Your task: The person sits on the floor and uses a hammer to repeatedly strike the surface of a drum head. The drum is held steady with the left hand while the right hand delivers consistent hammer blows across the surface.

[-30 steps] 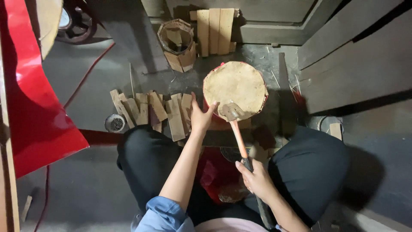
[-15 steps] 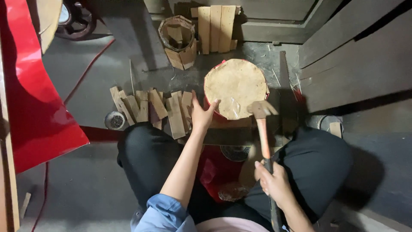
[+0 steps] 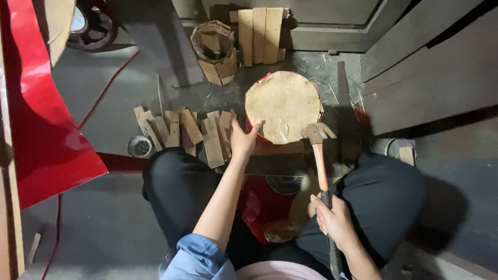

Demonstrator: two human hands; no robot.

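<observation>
A round drum (image 3: 284, 103) with a tan skin top and a red rim stands on the floor in front of my knees. My left hand (image 3: 243, 136) rests against its near left edge, fingers spread on the rim. My right hand (image 3: 334, 218) grips the handle of a hammer (image 3: 317, 150) with an orange wooden shaft. The hammer's metal head sits just beside the drum's right edge, off the skin. I am seated with black trousers on both legs.
Several short wooden slats (image 3: 181, 132) lie in a row left of the drum. A half-built ring of slats (image 3: 213, 46) and flat boards (image 3: 259, 33) stand behind it. A red sheet (image 3: 41, 114) lies at left, grey planks (image 3: 430, 67) at right, a small round tin (image 3: 139, 147) near my left knee.
The hammer head has come off the drum skin and swung to the drum's right side. My right hand moved right and lower. My left hand stays on the drum's edge.
</observation>
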